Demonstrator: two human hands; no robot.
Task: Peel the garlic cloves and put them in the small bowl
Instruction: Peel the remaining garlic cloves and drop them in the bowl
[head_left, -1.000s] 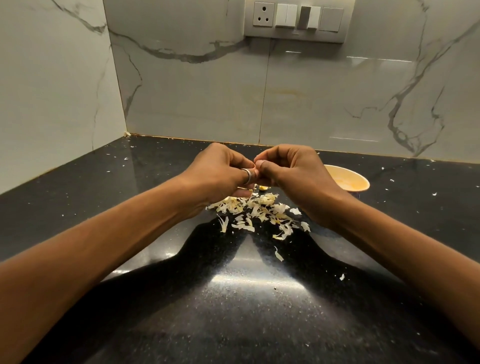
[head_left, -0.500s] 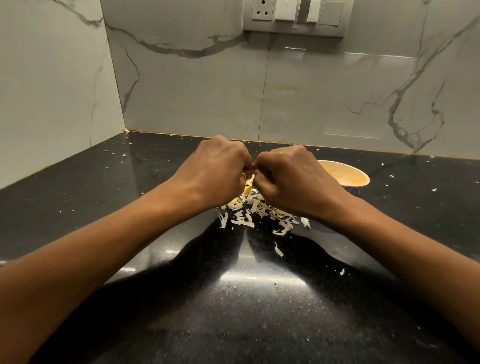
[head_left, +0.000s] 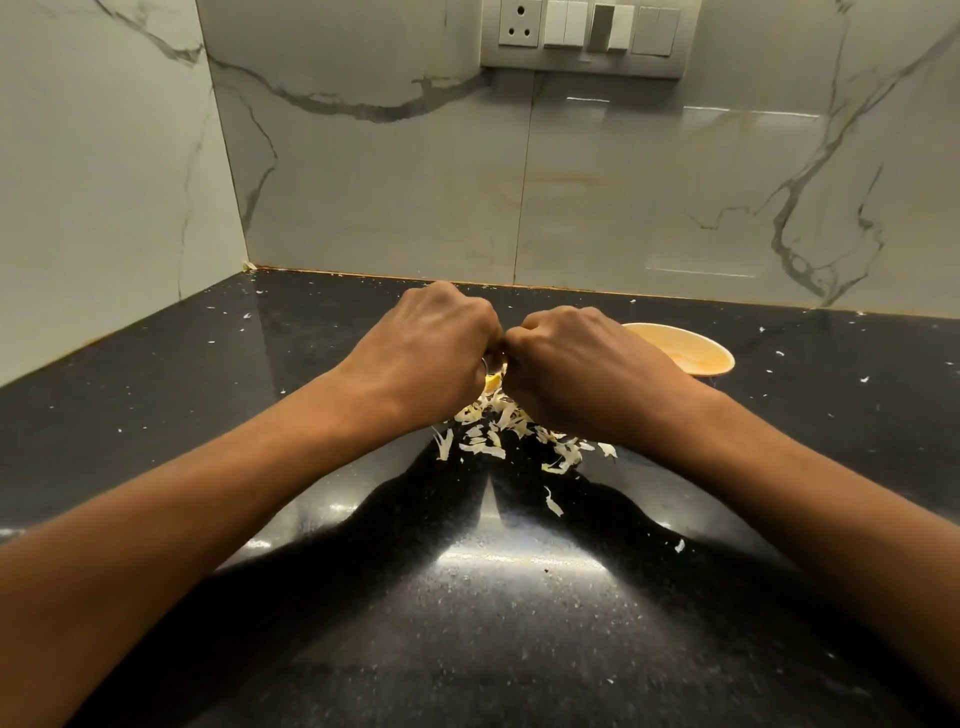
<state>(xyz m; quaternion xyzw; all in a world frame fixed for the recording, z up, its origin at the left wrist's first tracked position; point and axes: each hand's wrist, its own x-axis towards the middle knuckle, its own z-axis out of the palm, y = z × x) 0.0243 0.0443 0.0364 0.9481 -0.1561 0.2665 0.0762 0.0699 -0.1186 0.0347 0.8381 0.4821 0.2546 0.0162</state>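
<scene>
At frame centre, the left hand (head_left: 421, 353) and right hand (head_left: 582, 364) meet, curled fingers (head_left: 524, 332) pinching one garlic clove (head_left: 493, 382) (only a yellow sliver shows). Hold the clove steady; strip skin over the peel pile (head_left: 509, 431). The small bowl (head_left: 691, 338) stands centre-right on the black speckled worktop (head_left: 260, 374), below marble walls (head_left: 623, 197).

Left hand (head_left: 426, 353) and right hand (head_left: 582, 369) meet over the black speckled stone counter (head_left: 519, 623), yellowish garlic clove (head_left: 493, 383) wedged between. Heap of pale papery garlic skins (head_left: 511, 434) sits right under them, small round orange bowl (head_left: 701, 353) just behind the right one.
</scene>
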